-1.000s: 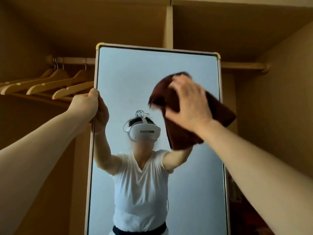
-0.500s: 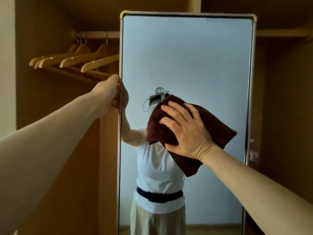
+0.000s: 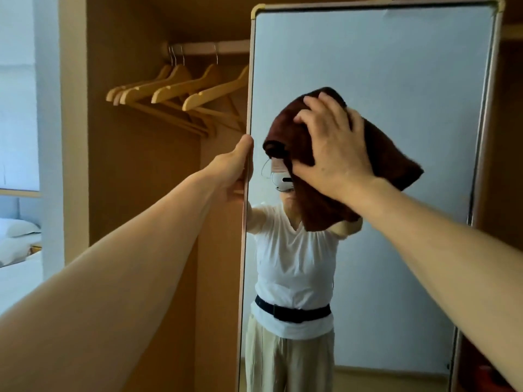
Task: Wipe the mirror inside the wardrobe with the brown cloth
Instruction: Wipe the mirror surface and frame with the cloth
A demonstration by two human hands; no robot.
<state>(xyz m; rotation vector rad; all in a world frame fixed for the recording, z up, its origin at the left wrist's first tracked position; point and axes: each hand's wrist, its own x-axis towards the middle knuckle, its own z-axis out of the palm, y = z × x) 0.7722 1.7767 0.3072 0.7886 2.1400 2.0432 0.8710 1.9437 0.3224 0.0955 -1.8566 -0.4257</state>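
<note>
brown cloth point(image 3: 311, 199) under flat right hand point(image 3: 334, 148), against mirror point(image 3: 410, 80)

No legible text, label, brand or number in view. Mirror point(image 3: 396, 66), brown cloth point(image 3: 283, 131) and wooden hangers point(image 3: 175, 91) show no readable marks. Red item point(image 3: 487, 376) at lower right too blurred to tell.
</note>
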